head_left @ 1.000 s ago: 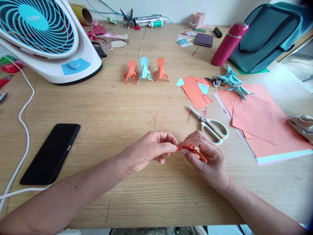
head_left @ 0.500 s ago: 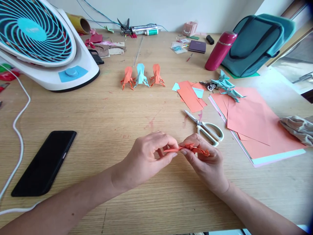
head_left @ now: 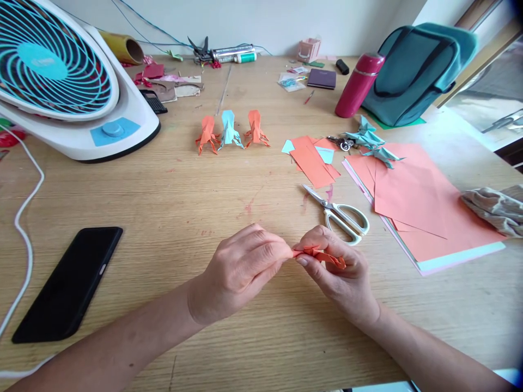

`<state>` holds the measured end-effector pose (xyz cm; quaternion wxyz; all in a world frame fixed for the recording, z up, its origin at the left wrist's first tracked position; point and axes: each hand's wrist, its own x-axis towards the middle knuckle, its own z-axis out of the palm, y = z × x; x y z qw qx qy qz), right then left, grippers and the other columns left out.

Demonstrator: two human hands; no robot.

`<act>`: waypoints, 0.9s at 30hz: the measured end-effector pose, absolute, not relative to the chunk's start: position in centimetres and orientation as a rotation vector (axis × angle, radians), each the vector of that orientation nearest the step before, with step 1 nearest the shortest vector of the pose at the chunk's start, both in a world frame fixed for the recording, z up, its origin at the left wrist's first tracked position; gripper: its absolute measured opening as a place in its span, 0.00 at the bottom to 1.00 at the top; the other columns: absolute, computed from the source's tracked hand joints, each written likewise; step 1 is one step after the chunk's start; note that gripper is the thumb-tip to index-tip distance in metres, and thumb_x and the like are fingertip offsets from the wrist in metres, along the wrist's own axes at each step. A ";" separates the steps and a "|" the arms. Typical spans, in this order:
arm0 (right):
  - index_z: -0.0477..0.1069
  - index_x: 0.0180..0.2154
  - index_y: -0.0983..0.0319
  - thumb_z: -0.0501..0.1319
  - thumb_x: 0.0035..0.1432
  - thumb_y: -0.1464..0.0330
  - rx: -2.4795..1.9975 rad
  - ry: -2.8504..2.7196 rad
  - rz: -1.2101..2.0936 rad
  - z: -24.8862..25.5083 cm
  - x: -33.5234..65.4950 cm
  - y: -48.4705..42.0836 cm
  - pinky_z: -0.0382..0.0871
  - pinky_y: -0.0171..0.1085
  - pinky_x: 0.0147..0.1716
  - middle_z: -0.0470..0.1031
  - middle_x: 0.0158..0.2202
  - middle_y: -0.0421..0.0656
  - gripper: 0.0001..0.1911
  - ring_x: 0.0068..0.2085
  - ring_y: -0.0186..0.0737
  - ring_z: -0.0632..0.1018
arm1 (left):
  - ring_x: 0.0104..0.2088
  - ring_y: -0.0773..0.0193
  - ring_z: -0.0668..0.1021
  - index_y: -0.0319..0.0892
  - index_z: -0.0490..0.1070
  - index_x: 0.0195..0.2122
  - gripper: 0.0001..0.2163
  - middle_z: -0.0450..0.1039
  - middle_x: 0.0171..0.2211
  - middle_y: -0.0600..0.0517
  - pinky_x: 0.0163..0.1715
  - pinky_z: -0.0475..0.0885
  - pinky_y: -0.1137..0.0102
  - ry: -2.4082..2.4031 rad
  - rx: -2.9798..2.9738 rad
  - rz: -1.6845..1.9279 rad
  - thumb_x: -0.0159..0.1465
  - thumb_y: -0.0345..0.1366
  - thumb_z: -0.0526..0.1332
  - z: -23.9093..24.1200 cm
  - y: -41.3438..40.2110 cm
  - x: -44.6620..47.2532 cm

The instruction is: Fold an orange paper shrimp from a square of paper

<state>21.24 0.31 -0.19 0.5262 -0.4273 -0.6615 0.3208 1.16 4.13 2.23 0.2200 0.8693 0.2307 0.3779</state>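
Above the near part of the wooden table, both hands hold one small folded orange paper figure (head_left: 322, 256). My right hand (head_left: 341, 272) pinches its middle between thumb and fingers, and a curled end sticks out to the right. My left hand (head_left: 249, 267) is closed round the thin left end, which its fingers mostly hide. White-handled scissors (head_left: 339, 215) lie just beyond my right hand. Farther off stand two orange folded paper figures (head_left: 255, 128) with a light blue folded figure (head_left: 229, 129) between them.
At left are a white fan (head_left: 118, 122), a black phone (head_left: 69, 283) and a white cable (head_left: 24, 207). On the right lie orange paper sheets (head_left: 412, 190), paper scraps (head_left: 312, 163), teal folded figures (head_left: 368, 136) and a grey cloth (head_left: 494, 209). A pink bottle (head_left: 359, 84) stands by a teal bag (head_left: 412, 76).
My left fingers have closed over the pointed left end of the orange paper figure, which showed between them before. My right hand keeps its pinch. The view has shifted slightly.
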 end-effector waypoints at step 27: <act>0.77 0.41 0.56 0.66 0.62 0.75 -0.983 -1.602 0.717 -0.4 21.2 0.2 0.68 0.40 0.35 0.74 0.32 0.39 0.09 0.34 0.37 0.74 | 0.39 0.62 0.79 0.44 0.72 0.43 0.11 0.79 0.39 0.48 0.42 0.75 0.67 0.612 2.316 1.060 0.65 0.21 0.61 2.0 3.8 1.3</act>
